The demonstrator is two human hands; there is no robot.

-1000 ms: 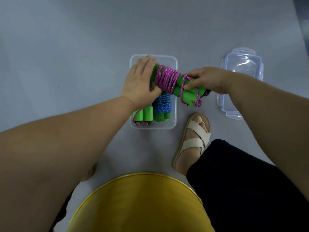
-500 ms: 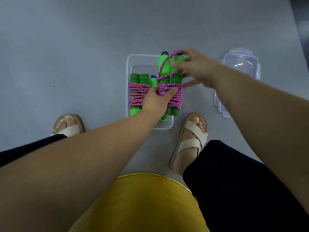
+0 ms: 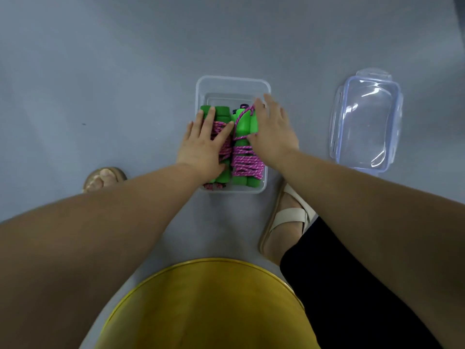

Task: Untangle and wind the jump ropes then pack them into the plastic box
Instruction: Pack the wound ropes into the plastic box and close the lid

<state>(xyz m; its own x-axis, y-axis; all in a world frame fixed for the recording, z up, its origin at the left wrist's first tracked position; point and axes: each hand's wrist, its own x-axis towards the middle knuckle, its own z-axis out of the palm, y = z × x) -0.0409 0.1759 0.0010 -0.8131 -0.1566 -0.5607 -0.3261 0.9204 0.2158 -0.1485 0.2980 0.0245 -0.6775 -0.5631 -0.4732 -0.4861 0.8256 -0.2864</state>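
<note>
- Two wound jump ropes sit side by side in the plastic box, under both palms.
- The left hand and right hand lie flat, fingers straight, each pressing one bundle.
- They look light and springy, with squashy green handles; I'd grip round the wound cord.
- The lid lies well beyond the right hand.

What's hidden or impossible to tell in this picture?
Head view: left rope bundle's winding, mostly under the left hand.
Head view: right rope bundle's right edge, under the right hand.
Head view: anything beneath both bundles in the plastic box, covered by them.
</note>
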